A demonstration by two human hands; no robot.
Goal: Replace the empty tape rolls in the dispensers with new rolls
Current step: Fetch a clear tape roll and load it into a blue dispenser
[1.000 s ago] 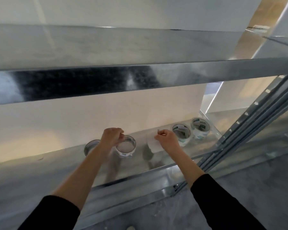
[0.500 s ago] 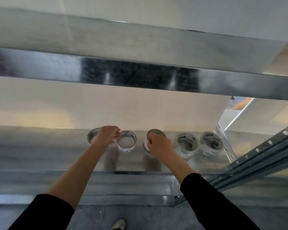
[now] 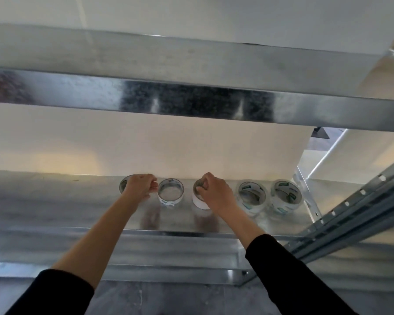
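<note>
Five tape rolls stand in a row along the back edge of the shiny galvanised metal shelf, close to the cream wall. The right hand pinches the top rim of the middle, plain white tape roll. The left hand lies curled over the leftmost grey-rimmed roll, fingertips just beside the clear printed roll; I cannot tell whether it grips anything. Two more clear printed rolls sit toward the right end.
</note>
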